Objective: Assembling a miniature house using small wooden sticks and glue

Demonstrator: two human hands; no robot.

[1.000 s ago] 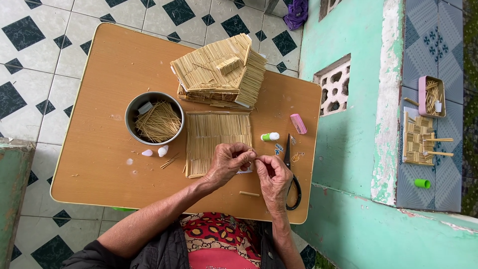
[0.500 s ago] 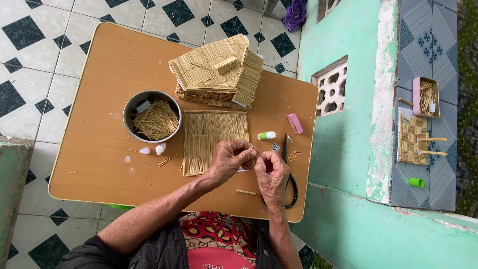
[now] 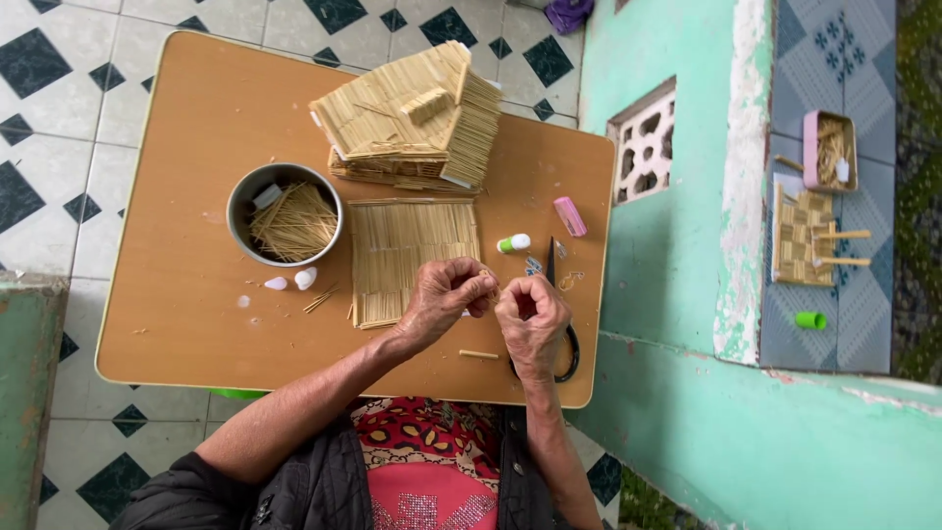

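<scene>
My left hand point(image 3: 446, 296) and my right hand point(image 3: 530, 316) meet, fingers curled, over the near right corner of a flat mat of thin straw sticks point(image 3: 407, 257) lying on the tan table point(image 3: 196, 324). Both pinch something small between their fingertips; it is too small to tell what. A model house of straw sticks point(image 3: 412, 118) stands behind the mat. A grey bowl of loose sticks point(image 3: 285, 214) sits to the left. A single short stick point(image 3: 479, 354) lies near my left wrist.
A small white glue bottle with a green cap point(image 3: 513, 242), a pink eraser-like block point(image 3: 569, 216) and black scissors point(image 3: 561, 339) lie right of the mat. Two white caps point(image 3: 292, 281) rest by the bowl. A green wall point(image 3: 677, 255) borders the right; a woven piece point(image 3: 805, 236) lies beyond.
My hands have drawn closer together over the mat's corner. The rest of the table is unchanged.
</scene>
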